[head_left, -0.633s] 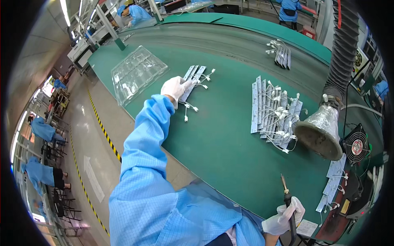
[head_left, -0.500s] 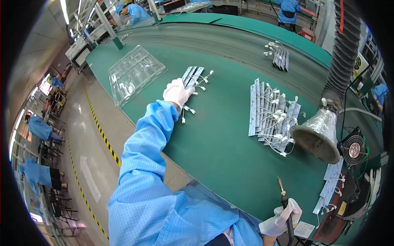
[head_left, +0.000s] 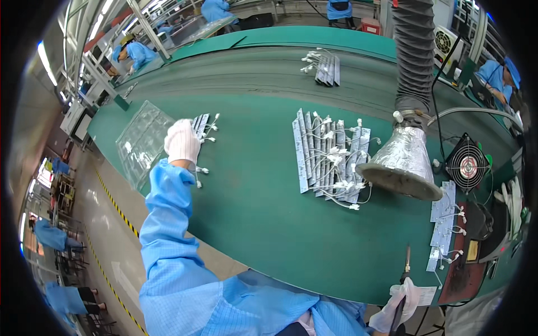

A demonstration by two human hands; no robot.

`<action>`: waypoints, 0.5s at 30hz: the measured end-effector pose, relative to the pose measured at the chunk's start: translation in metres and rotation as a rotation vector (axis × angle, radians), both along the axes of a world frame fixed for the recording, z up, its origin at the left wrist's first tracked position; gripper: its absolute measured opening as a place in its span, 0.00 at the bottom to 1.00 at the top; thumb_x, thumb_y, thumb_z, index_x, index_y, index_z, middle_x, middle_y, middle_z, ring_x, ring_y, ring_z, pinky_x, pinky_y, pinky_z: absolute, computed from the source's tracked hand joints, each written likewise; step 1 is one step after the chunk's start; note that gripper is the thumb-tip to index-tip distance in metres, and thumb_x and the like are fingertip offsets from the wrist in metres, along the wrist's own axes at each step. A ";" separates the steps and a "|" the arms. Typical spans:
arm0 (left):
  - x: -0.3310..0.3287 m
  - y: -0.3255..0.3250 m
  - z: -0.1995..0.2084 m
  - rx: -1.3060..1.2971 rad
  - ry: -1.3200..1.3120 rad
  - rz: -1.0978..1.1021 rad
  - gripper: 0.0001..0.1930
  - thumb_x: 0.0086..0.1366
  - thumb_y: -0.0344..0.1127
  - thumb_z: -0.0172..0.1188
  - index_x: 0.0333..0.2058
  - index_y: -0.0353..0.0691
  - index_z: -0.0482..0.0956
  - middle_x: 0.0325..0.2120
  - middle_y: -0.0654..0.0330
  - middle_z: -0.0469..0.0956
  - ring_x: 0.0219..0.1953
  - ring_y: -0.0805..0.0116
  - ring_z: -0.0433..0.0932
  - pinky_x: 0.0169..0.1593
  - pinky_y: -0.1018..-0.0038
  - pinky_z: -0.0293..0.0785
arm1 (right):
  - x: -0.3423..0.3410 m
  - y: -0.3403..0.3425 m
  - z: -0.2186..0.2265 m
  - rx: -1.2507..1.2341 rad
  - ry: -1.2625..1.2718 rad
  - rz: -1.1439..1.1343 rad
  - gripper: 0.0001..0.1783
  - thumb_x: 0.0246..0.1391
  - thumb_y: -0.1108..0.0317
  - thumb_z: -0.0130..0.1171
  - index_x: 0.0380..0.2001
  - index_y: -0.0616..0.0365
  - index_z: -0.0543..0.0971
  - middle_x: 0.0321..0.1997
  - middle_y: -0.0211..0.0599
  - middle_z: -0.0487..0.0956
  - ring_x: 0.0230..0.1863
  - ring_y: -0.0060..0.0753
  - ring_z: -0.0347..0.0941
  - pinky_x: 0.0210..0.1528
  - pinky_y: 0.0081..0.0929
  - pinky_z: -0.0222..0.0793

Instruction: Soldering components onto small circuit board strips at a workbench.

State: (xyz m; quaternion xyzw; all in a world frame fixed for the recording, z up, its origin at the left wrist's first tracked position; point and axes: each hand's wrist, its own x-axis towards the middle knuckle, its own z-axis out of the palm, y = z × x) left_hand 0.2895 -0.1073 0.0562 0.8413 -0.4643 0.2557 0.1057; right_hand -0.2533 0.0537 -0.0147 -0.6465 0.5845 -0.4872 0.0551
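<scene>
A white glove covers my left hand (head_left: 182, 141), which is over a small group of narrow LED strip boards (head_left: 200, 125) at the left of the green bench. Its fingers curl round the boards, and their tips are hidden behind the back of the hand. White wires with plugs (head_left: 202, 169) stick out beside it. At the near right edge my gloved right hand (head_left: 397, 307) holds a soldering iron (head_left: 407, 262), tip pointing up and away from me. A larger row of wired LED strips (head_left: 330, 157) lies in the middle right.
A clear plastic tray (head_left: 140, 147) lies left of my left hand. A fume hose with a foil-wrapped hood (head_left: 404, 159) hangs at the right, near a small fan (head_left: 467, 166). More strips (head_left: 443, 227) lie beside it, and another bundle (head_left: 327, 68) rests on the conveyor. Co-workers sit beyond.
The view has swung to the right, so the bench appears shifted left. My left hand now covers more of the small group of strips. The soldering iron stays in my right hand, more upright.
</scene>
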 end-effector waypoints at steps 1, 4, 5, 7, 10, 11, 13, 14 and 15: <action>-0.019 -0.009 0.009 -0.026 -0.021 -0.064 0.10 0.56 0.32 0.54 0.35 0.44 0.81 0.36 0.53 0.79 0.41 0.50 0.78 0.44 0.60 0.75 | -0.004 0.001 -0.001 0.068 -0.012 -0.065 0.10 0.59 0.74 0.50 0.43 0.66 0.73 0.33 0.40 0.72 0.27 0.29 0.66 0.32 0.27 0.66; -0.049 -0.047 0.015 0.103 0.130 -0.280 0.10 0.56 0.37 0.56 0.34 0.42 0.83 0.31 0.52 0.81 0.37 0.48 0.79 0.42 0.58 0.75 | -0.014 -0.005 0.000 0.027 0.218 -0.021 0.11 0.55 0.74 0.56 0.42 0.64 0.76 0.30 0.42 0.75 0.30 0.39 0.70 0.35 0.35 0.68; -0.056 -0.068 0.009 0.177 0.299 -0.374 0.12 0.56 0.41 0.57 0.34 0.41 0.83 0.32 0.51 0.81 0.37 0.47 0.79 0.43 0.59 0.75 | -0.015 -0.010 0.001 0.007 0.330 -0.010 0.11 0.53 0.74 0.59 0.41 0.63 0.77 0.29 0.44 0.76 0.31 0.44 0.72 0.36 0.38 0.69; -0.071 -0.110 0.007 0.309 0.553 -0.473 0.18 0.57 0.49 0.57 0.34 0.40 0.84 0.32 0.50 0.81 0.38 0.47 0.79 0.44 0.61 0.75 | -0.003 -0.015 0.007 -0.051 0.332 -0.009 0.10 0.52 0.73 0.60 0.40 0.62 0.78 0.29 0.43 0.76 0.31 0.45 0.71 0.36 0.39 0.68; -0.064 -0.209 -0.027 0.475 0.381 -0.524 0.21 0.59 0.51 0.55 0.34 0.38 0.83 0.32 0.48 0.81 0.39 0.47 0.78 0.44 0.60 0.74 | 0.005 -0.015 0.006 -0.098 0.340 -0.028 0.11 0.52 0.74 0.61 0.40 0.61 0.78 0.30 0.42 0.76 0.30 0.45 0.71 0.36 0.40 0.67; -0.096 -0.236 -0.022 0.587 0.150 -0.567 0.22 0.59 0.53 0.54 0.36 0.38 0.82 0.34 0.48 0.80 0.40 0.47 0.78 0.45 0.60 0.74 | 0.003 -0.015 0.006 -0.091 0.379 -0.072 0.11 0.52 0.74 0.61 0.41 0.60 0.78 0.30 0.42 0.76 0.30 0.45 0.71 0.35 0.40 0.67; -0.115 -0.282 -0.026 0.575 0.241 -0.445 0.29 0.60 0.61 0.52 0.41 0.37 0.80 0.41 0.48 0.79 0.43 0.46 0.77 0.46 0.58 0.74 | 0.001 -0.013 0.001 -0.096 0.384 -0.079 0.13 0.52 0.75 0.60 0.42 0.59 0.78 0.30 0.42 0.76 0.30 0.45 0.70 0.35 0.40 0.67; -0.137 -0.302 -0.023 0.576 0.263 -0.499 0.31 0.60 0.63 0.52 0.43 0.37 0.79 0.43 0.48 0.78 0.45 0.47 0.76 0.48 0.58 0.73 | -0.002 -0.012 -0.001 -0.099 0.424 -0.111 0.13 0.52 0.75 0.60 0.42 0.59 0.78 0.30 0.42 0.76 0.30 0.45 0.70 0.34 0.40 0.67; -0.140 -0.311 -0.020 0.581 0.280 -0.518 0.33 0.60 0.65 0.51 0.44 0.37 0.79 0.44 0.48 0.78 0.47 0.48 0.76 0.50 0.59 0.72 | 0.000 -0.014 0.000 -0.103 0.448 -0.114 0.13 0.52 0.75 0.60 0.43 0.59 0.77 0.30 0.42 0.76 0.30 0.45 0.70 0.34 0.40 0.66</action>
